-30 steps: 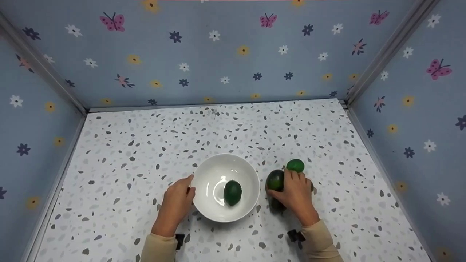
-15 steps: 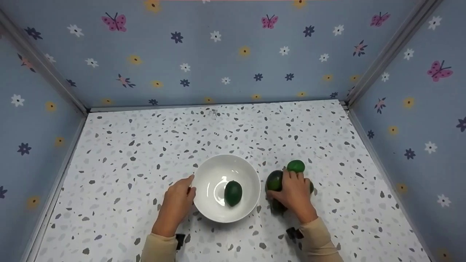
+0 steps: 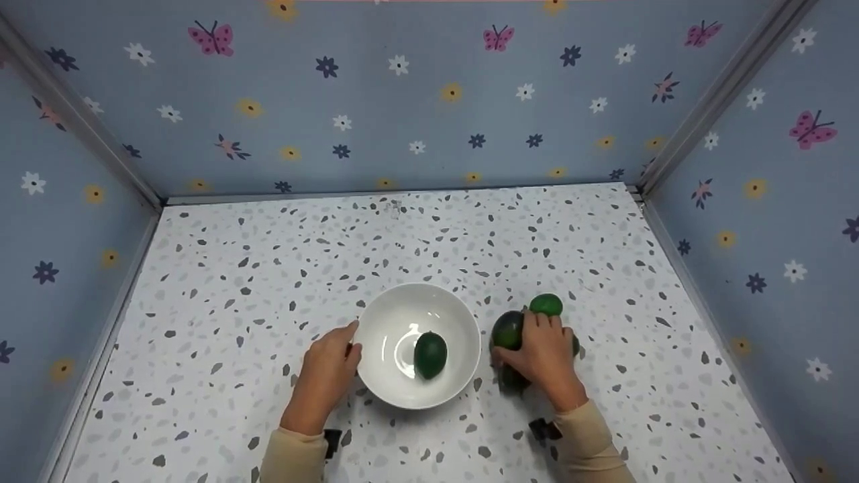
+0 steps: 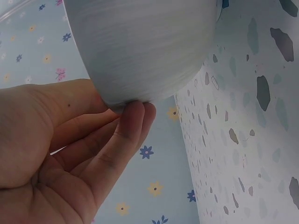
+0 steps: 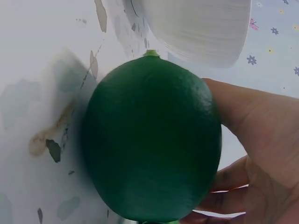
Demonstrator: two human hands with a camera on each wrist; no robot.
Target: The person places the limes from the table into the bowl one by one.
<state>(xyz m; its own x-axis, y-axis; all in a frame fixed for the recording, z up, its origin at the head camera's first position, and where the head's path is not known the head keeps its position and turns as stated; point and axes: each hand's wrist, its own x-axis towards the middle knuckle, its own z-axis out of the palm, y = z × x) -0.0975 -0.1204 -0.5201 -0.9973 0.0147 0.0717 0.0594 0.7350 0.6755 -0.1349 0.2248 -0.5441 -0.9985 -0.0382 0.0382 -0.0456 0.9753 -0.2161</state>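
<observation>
My left hand [image 3: 325, 372] pinches the left rim of a white bowl [image 3: 382, 315], thumb on one side and fingers on the other. The left wrist view shows these fingers at the bowl's edge [image 4: 145, 51]. Inside the bowl lies a dark green oval fruit [image 3: 430, 355]. To the bowl's right, my right hand [image 3: 547, 355] grips a dark green fruit [image 3: 508, 329] between thumb and fingers. Another green fruit [image 3: 514, 380] sits below the thumb; one with a pale stem nub [image 5: 154, 140] fills the right wrist view, partly hiding the hand.
A brighter green small fruit [image 3: 546, 304] lies just beyond my right fingertips. One more dark fruit [image 3: 576, 345] peeks out right of that hand. Patterned blue walls [image 3: 429, 100] enclose the speckled white tabletop [image 3: 268, 268] at the back and both sides.
</observation>
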